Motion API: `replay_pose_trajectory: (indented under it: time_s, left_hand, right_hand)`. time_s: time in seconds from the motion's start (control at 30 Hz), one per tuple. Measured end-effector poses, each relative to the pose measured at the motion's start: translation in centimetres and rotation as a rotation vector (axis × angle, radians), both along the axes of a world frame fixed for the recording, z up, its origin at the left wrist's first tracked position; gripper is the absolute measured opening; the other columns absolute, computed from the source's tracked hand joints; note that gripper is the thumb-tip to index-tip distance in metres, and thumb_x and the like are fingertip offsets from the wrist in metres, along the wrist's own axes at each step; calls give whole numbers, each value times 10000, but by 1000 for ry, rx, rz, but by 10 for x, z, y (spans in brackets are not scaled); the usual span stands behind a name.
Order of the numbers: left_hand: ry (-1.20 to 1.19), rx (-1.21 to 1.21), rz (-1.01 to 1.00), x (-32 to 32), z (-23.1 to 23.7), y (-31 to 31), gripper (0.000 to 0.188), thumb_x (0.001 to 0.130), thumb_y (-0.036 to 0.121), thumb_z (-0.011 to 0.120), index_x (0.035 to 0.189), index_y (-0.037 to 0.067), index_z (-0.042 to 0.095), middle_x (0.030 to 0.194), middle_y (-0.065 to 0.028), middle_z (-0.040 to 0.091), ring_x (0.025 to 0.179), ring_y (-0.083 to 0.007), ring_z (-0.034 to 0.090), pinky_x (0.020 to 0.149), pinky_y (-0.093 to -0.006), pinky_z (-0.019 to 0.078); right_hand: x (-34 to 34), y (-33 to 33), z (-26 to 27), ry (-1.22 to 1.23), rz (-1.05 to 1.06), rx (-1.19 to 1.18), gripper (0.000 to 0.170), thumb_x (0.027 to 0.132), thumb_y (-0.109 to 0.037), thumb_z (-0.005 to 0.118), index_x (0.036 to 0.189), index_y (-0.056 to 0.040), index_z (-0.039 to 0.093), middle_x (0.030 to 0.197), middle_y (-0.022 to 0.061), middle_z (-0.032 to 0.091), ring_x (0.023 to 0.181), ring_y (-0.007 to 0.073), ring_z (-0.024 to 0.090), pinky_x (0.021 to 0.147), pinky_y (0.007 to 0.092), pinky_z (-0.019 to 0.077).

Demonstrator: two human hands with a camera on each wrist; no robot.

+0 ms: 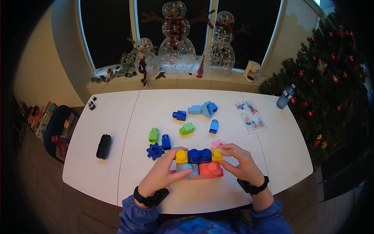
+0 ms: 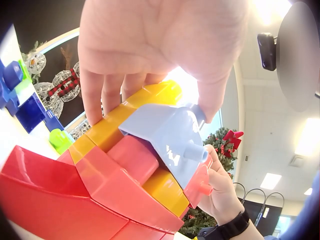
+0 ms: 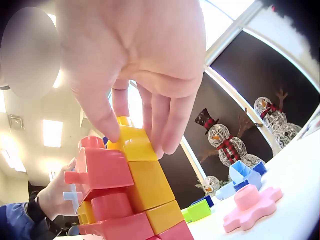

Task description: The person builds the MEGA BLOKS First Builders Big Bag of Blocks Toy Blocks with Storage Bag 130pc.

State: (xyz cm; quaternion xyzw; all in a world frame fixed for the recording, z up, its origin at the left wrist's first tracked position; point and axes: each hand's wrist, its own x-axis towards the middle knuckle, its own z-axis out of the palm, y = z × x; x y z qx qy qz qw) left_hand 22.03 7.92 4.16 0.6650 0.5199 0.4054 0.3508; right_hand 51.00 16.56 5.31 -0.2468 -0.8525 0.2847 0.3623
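Observation:
A block structure stands at the table's front. Its top row has a yellow block (image 1: pixel 181 156) at the left, dark blue blocks (image 1: pixel 199 156) in the middle and another yellow block (image 1: pixel 216 155) at the right. In front of that row sit a light blue block (image 1: pixel 186 170) and a coral block (image 1: pixel 210 169). My left hand (image 1: pixel 157 176) grips the left end, thumb against the light blue block, fingers behind. My right hand (image 1: pixel 245 165) pinches the right yellow block between thumb and fingers. Red and yellow blocks (image 3: pixel 151 185) form lower layers in the right wrist view.
Beyond the structure lie a dark blue gear (image 1: pixel 155 151), a pink gear (image 1: pixel 218 144), green blocks (image 1: pixel 187 128) and several blue blocks (image 1: pixel 179 115). A black case (image 1: pixel 103 146) lies left; a printed sheet (image 1: pixel 251 116) and a bottle (image 1: pixel 286 96) are at the right.

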Motion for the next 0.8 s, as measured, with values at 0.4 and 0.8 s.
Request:
replay_pose_trajectory:
  time_s: [0.4,0.8]
  left_hand:
    - [54,12,-33,0,6,-1,702,910,285,797,1482,26,483,1471,-172,571,1358,-295,552,1151,-391,405]
    - [176,156,355,-62,7,42,502,926,294,773,1308,-1,632,1163,-177,709,1063,-267,693,940,-387,553]
  right_hand:
    - [-7,-4,-14,91,-18,-36,339,911,27,753,1204,-62,607,1261,172,696,1148,291,704,990,372,540]
    - [-8,-4,-18,146,-46,-80,302,905,17,766,1156,-53,613,1249,173,708,1147,278,701,999,372,532]
